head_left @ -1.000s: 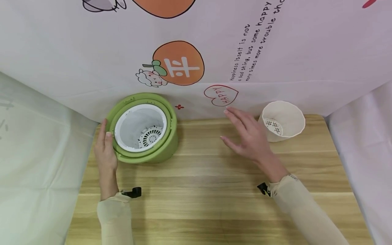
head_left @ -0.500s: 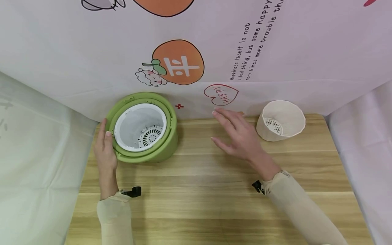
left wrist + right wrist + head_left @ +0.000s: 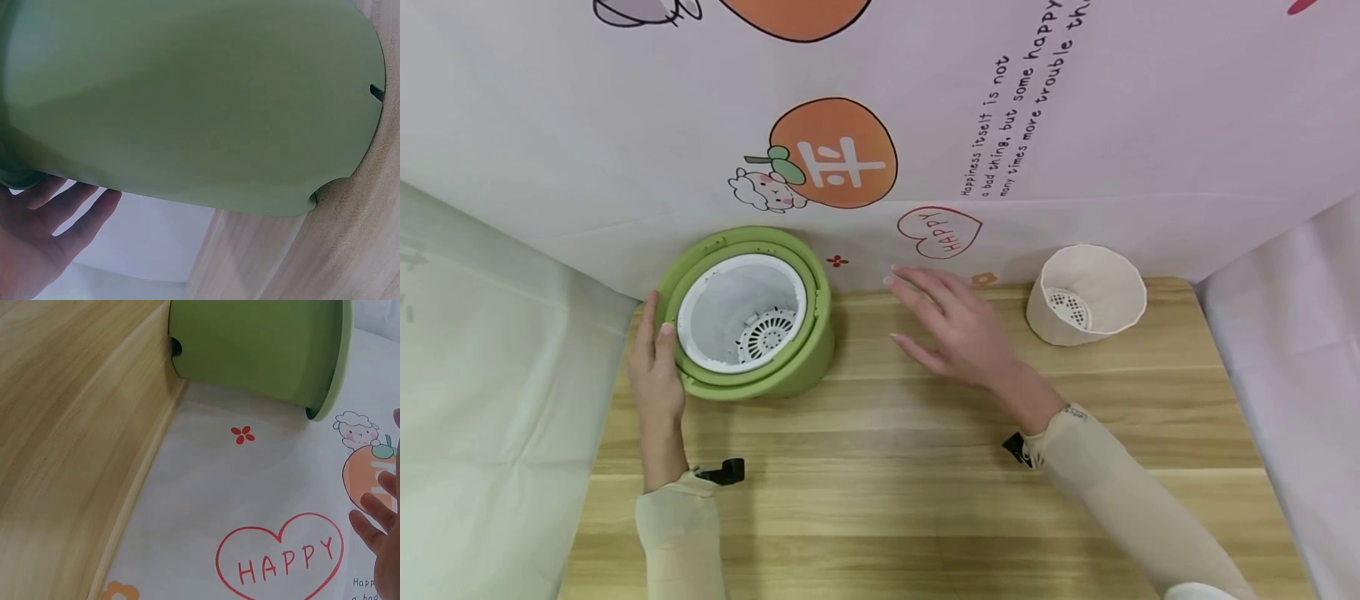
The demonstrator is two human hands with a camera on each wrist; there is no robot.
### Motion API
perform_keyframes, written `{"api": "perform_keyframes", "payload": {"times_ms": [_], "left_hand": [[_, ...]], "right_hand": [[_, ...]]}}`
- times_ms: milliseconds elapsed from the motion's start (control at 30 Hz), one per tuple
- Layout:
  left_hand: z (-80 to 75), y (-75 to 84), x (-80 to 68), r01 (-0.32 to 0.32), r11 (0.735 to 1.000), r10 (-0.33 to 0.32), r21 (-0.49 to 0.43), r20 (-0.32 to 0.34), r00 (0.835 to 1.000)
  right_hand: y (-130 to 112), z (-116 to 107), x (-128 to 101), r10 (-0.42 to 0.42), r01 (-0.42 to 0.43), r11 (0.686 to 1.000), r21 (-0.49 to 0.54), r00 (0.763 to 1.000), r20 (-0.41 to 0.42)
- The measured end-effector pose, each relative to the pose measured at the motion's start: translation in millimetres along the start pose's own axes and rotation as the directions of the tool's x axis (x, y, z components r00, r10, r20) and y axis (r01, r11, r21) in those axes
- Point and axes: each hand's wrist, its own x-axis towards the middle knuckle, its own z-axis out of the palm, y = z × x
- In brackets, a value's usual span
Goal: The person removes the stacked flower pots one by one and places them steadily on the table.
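near the front edge, two pale sleeves on the wooden bench [image 3: 925, 517]. further in, left hand [image 3: 657, 367] flat against the left side of the green pot [image 3: 805, 367], fingers straight, not curled round it. inside the pot, a white basket [image 3: 741, 312] with holes in its bottom. right hand [image 3: 958, 329] spread wide, holding nothing, above the bench between both pots. green pot off to its left, pale pot [image 3: 1086, 304] off to its right, about as close. behind, the picture cloth [image 3: 1075, 125].
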Motion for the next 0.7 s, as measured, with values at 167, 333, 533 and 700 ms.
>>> {"api": "perform_keyframes", "payload": {"times_ms": [167, 333, 533, 700], "left_hand": [[0.6, -0.2, -0.4, 0.012, 1.0, -0.012, -0.007, 0.001, 1.0], [1.1, 0.0, -0.4, 0.012, 1.0, -0.012, -0.012, 0.003, 1.0], [0.1, -1.7, -1.9, -0.004, 1.0, 0.004, -0.01, 0.002, 1.0], [0.3, -3.5, 0.6, -0.012, 1.0, 0.012, -0.008, -0.007, 1.0]], "right_hand": [[-2, 5, 5, -0.023, 0.023, 1.0, -0.003, 1.0, 0.003], [-5, 9, 9, -0.025, 0.025, 1.0, -0.011, 0.999, 0.036], [-10, 15, 13, -0.036, 0.035, 0.999, 0.009, 0.999, 0.022], [-13, 20, 18, -0.029, 0.028, 0.999, 0.031, 0.999, 0.017]]}}
